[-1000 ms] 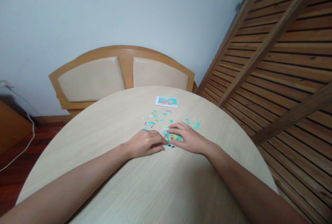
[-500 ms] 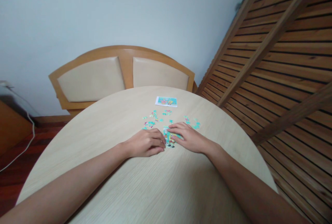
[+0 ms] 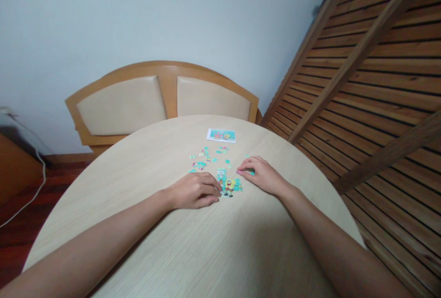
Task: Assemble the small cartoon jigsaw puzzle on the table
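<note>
A partly joined jigsaw puzzle (image 3: 230,184), with a yellow cartoon figure and a turquoise background, lies flat on the table. My left hand (image 3: 196,190) rests at its left edge, fingers curled and close together, fingertips on the border pieces. To the upper right of it, my right hand (image 3: 261,174) pinches a small pinkish puzzle piece (image 3: 239,172) between thumb and fingertips. Under and behind that hand, a few turquoise pieces are partly hidden. Loose puzzle pieces (image 3: 200,165) lie in small groups beyond my left hand.
A picture card (image 3: 221,135) with the cartoon scene lies farther back on the round pale wooden table (image 3: 165,252). Behind it stands a padded wooden headboard (image 3: 167,91). Wooden slats (image 3: 372,86) lean at the right, and a white cable (image 3: 44,178) hangs at the left.
My right hand has moved off the joined puzzle, up and to the right, and now pinches a small piece. More of the puzzle shows. The left hand stays almost still.
</note>
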A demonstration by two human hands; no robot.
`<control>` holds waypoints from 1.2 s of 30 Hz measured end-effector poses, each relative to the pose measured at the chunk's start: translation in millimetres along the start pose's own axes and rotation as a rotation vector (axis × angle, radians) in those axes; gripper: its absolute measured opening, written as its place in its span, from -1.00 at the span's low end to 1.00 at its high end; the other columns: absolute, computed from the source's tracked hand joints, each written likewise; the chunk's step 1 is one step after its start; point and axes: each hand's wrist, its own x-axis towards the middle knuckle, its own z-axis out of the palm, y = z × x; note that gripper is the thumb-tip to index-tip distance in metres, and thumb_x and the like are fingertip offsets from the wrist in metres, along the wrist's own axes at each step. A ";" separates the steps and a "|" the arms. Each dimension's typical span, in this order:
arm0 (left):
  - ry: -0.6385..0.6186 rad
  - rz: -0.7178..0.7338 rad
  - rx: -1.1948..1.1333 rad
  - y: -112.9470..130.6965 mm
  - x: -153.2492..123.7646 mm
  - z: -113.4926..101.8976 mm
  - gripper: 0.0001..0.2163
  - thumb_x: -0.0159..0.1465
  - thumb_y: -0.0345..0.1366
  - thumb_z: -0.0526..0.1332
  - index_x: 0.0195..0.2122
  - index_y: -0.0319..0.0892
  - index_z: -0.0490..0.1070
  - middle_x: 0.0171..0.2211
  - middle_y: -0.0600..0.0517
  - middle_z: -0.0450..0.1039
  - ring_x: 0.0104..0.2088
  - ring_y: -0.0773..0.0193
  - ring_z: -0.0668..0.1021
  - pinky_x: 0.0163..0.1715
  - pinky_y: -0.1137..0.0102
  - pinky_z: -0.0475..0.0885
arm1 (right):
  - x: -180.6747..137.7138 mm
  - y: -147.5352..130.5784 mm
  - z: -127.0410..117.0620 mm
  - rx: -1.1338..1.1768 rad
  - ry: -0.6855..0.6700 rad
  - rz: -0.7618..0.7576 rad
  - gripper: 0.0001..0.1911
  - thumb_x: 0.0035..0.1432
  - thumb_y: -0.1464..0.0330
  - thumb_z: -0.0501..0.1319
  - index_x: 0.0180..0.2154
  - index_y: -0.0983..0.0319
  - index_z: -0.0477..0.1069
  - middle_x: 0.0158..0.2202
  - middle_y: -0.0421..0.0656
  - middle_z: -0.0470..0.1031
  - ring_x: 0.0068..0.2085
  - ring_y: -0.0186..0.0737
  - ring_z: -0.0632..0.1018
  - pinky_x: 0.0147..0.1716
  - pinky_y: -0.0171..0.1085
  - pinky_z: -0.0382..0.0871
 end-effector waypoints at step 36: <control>0.369 -0.799 -0.128 -44.8 -26.9 -13.0 -0.80 0.24 -0.27 0.21 -0.13 -0.19 0.44 -0.29 -0.01 0.55 -0.30 0.23 0.57 -0.26 0.35 0.46 | 1.0 -7.1 0.4 0.046 -0.007 -0.042 -0.81 0.34 0.35 0.17 -0.15 0.17 0.57 -0.15 -0.07 0.60 -0.09 -0.08 0.53 -0.04 -0.06 0.39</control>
